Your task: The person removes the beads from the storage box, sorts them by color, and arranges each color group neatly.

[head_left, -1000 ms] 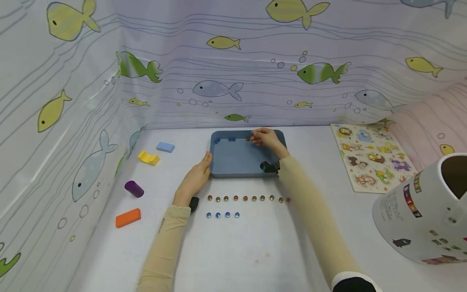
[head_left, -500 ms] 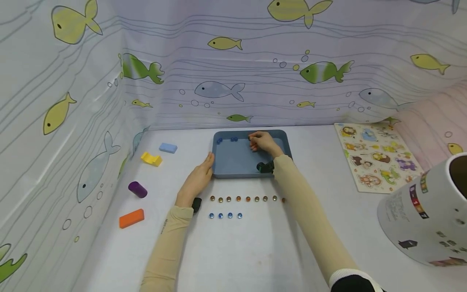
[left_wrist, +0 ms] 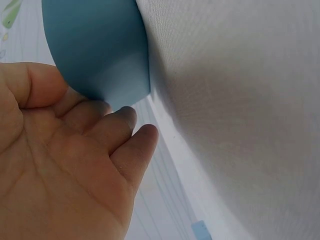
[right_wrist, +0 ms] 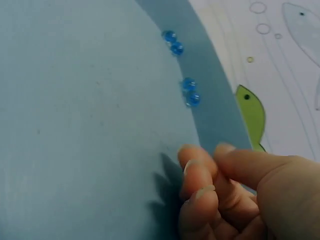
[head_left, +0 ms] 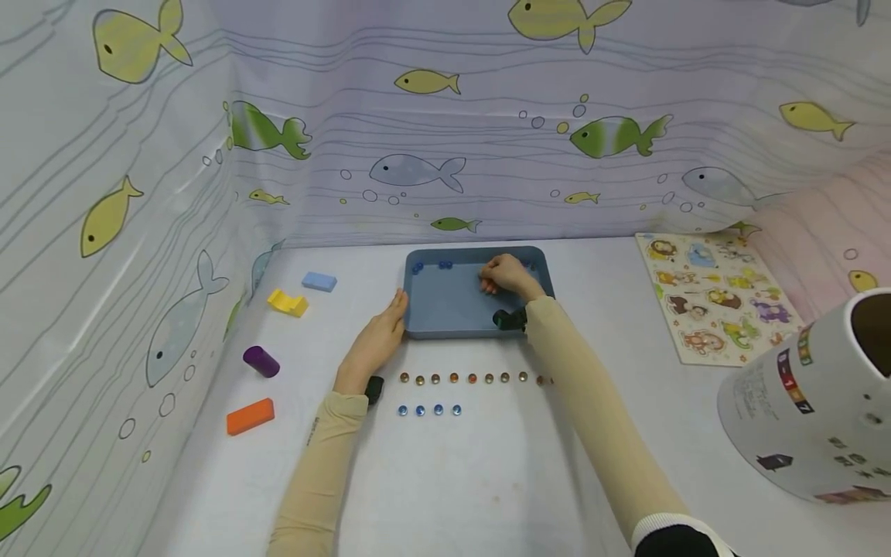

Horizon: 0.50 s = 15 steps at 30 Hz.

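Note:
My left hand (head_left: 376, 333) rests with extended fingers against the left side of a blue-grey tray (head_left: 452, 336); in the left wrist view its fingertips touch the tray's outer wall (left_wrist: 100, 50). Over the tray's far part is my right hand (head_left: 506, 275), its fingers curled and its thumb near the index fingertip. In the right wrist view no marble shows between those fingers, and what lies behind them is hidden. Blue marbles (right_wrist: 189, 84) sit in pairs along the tray's far edge. Others, partly covered by the hand, lie at the far right corner (head_left: 532, 267).
Before the tray stand a row of amber marbles (head_left: 454, 377) and a shorter row of blue marbles (head_left: 420, 411). At left lie blue (head_left: 319, 281), yellow (head_left: 287, 302), purple (head_left: 261, 361) and orange blocks (head_left: 250, 417). A sticker board (head_left: 717, 302) and white cylinder (head_left: 786, 418) stand right.
My right hand reached left to the amber marbles at the tray's far edge, then shifted slightly right; those marbles no longer show in the head view. My left hand stays at the tray's side.

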Each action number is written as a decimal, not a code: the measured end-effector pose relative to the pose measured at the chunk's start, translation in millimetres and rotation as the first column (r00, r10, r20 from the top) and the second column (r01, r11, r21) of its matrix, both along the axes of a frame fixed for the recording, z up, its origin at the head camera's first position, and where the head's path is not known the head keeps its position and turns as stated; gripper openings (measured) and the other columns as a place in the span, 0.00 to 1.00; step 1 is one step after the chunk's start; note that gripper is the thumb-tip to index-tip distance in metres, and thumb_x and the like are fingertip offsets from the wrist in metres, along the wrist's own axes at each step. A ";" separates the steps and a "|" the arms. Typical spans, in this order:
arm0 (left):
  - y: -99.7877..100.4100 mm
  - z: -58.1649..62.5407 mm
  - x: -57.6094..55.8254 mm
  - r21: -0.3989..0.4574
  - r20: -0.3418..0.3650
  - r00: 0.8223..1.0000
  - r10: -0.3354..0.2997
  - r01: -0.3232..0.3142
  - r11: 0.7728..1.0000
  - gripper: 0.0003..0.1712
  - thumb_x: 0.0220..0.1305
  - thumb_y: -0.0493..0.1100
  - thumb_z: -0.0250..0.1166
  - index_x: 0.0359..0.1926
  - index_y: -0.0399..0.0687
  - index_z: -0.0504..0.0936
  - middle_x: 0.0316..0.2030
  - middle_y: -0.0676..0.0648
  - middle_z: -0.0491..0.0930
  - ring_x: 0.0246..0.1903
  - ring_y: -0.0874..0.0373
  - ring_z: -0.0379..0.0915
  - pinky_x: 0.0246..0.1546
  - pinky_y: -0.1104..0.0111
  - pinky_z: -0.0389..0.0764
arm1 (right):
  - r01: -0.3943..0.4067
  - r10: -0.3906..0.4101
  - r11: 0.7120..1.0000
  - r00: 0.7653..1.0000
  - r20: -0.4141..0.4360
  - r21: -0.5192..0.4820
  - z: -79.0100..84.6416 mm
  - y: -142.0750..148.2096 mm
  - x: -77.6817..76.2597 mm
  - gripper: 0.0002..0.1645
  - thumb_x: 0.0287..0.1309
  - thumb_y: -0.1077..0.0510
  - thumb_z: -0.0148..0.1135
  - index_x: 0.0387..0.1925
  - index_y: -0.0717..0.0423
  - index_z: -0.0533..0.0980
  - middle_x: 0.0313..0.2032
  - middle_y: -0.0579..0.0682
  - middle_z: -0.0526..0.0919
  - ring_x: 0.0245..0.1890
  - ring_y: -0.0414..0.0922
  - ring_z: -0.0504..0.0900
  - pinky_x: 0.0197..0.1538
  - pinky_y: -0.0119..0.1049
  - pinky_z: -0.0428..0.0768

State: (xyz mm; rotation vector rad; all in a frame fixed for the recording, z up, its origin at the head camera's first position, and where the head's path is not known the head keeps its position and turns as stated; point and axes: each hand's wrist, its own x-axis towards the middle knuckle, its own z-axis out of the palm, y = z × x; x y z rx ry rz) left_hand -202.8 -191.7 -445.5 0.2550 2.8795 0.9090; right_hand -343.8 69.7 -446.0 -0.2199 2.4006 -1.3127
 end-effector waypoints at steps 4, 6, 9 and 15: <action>-0.3 -0.9 -0.2 -0.002 -0.006 1.000 -0.004 0.004 1.000 0.30 0.76 0.41 0.39 0.75 0.41 0.48 0.76 0.42 0.45 0.75 0.47 0.45 0.75 0.53 0.53 | -0.020 0.021 0.998 0.999 0.032 -0.052 2.9 12.0 4.5 0.20 0.71 0.53 0.51 0.42 0.68 0.78 0.22 0.43 0.81 0.22 0.37 0.78 0.29 0.26 0.77; -0.3 -0.3 0.1 0.002 -0.005 1.000 -0.003 0.003 1.000 0.30 0.76 0.41 0.39 0.75 0.42 0.48 0.76 0.42 0.45 0.75 0.47 0.45 0.75 0.53 0.53 | -0.018 0.022 0.996 0.999 0.037 -0.090 5.2 19.5 6.6 0.22 0.71 0.52 0.51 0.46 0.70 0.76 0.25 0.44 0.82 0.25 0.36 0.78 0.31 0.26 0.77; -1.0 -0.1 0.1 -0.001 -0.004 1.000 -0.009 0.009 1.000 0.30 0.76 0.41 0.39 0.75 0.41 0.48 0.76 0.43 0.44 0.75 0.46 0.45 0.75 0.53 0.53 | 0.004 0.000 0.990 1.000 0.029 -0.144 12.3 32.3 11.6 0.24 0.71 0.52 0.52 0.53 0.71 0.73 0.30 0.45 0.83 0.29 0.37 0.79 0.36 0.28 0.79; -1.4 0.6 0.8 0.003 -0.004 1.000 -0.007 0.007 1.000 0.30 0.76 0.41 0.40 0.75 0.42 0.47 0.76 0.43 0.43 0.75 0.46 0.45 0.75 0.53 0.53 | 0.076 -0.076 0.974 0.997 0.009 -0.215 28.1 63.4 23.6 0.26 0.70 0.49 0.53 0.59 0.66 0.70 0.35 0.42 0.81 0.36 0.40 0.79 0.47 0.39 0.78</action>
